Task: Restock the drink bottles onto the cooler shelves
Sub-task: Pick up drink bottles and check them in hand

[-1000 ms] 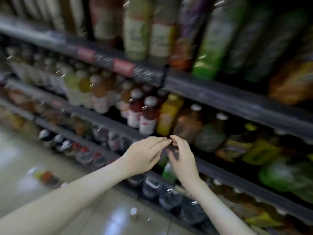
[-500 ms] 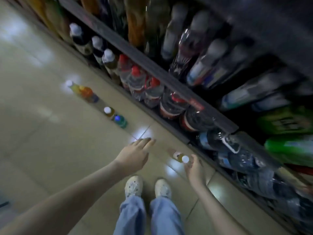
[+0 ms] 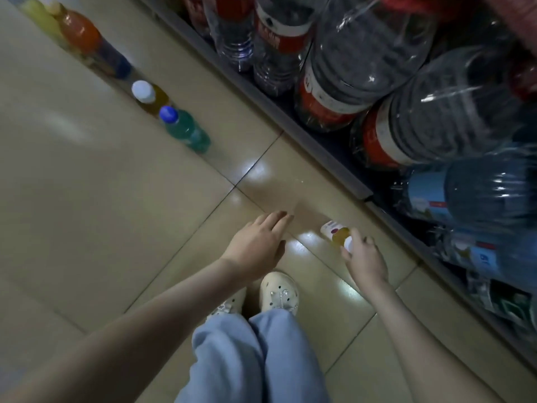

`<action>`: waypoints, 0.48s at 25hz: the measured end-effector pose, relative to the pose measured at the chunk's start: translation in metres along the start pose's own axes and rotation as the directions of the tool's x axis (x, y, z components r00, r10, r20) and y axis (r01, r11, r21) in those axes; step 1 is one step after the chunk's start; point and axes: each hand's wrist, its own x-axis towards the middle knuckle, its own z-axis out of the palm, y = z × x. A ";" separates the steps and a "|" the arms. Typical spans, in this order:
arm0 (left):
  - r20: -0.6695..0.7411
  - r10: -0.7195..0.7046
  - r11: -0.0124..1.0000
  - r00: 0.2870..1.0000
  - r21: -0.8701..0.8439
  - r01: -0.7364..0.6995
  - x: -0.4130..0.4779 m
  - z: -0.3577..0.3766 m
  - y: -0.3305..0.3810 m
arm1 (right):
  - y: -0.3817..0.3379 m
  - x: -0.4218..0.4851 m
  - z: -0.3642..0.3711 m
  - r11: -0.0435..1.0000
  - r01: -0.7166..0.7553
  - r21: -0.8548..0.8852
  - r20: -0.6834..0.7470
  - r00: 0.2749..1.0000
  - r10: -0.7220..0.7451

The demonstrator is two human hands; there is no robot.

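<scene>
Head view: at four o'clock, down at the floor beside the cooler shelf [image 3: 319, 141], the right hand [image 3: 365, 258] pinches the white cap of a small amber bottle [image 3: 338, 234]. The left hand [image 3: 255, 242], at six o'clock, is loosely spread and empty. The bottle is probably light, rigid and slick, so the body looks a surer hold than the cap.

Small amber bottle [image 3: 337, 234], white cap up, is just beside bottom shelf [image 3: 290, 119].

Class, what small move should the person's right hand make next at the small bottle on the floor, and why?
Probably close the right hand round the small bottle and lift it: its fingers are at the white cap, and the bottle is on the floor, unshelved.
</scene>
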 end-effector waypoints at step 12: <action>0.240 0.153 0.986 0.959 0.032 -0.166 -0.142 -0.277 0.219 | -0.015 -0.336 -0.379 0.674 0.288 0.680 -0.273 0.953 -0.132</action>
